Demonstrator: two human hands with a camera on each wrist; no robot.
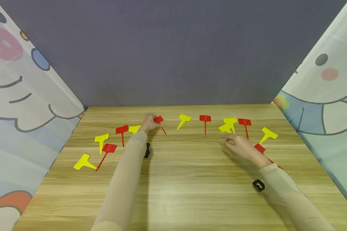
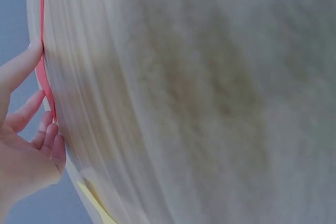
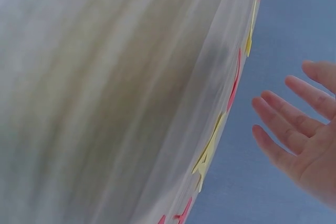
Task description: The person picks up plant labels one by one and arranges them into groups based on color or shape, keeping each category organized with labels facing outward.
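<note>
My left hand (image 1: 151, 123) is at the far left-centre of the wooden table. Its thumb and fingertips hold the head of a red T-shaped plant label (image 1: 158, 119), whose thin stem points toward me. In the left wrist view the thumb and forefinger are at this red label (image 2: 44, 80), while the other fingers curve loosely. Over the right side hovers my right hand (image 1: 239, 146), fingers spread and holding nothing. Just beyond it, two yellow plant labels (image 1: 230, 121) overlap, with a red plant label (image 1: 244, 122) beside them. Another red label (image 1: 259, 148) is partly hidden by my right arm.
More labels form an arc: a yellow one (image 1: 184, 120) and a red one (image 1: 205, 118) in the middle, several at left, and a yellow one (image 1: 269, 133) at right. Two small black objects (image 1: 147, 150) (image 1: 258, 185) lie nearer. A grey panel (image 1: 179, 57) stands behind.
</note>
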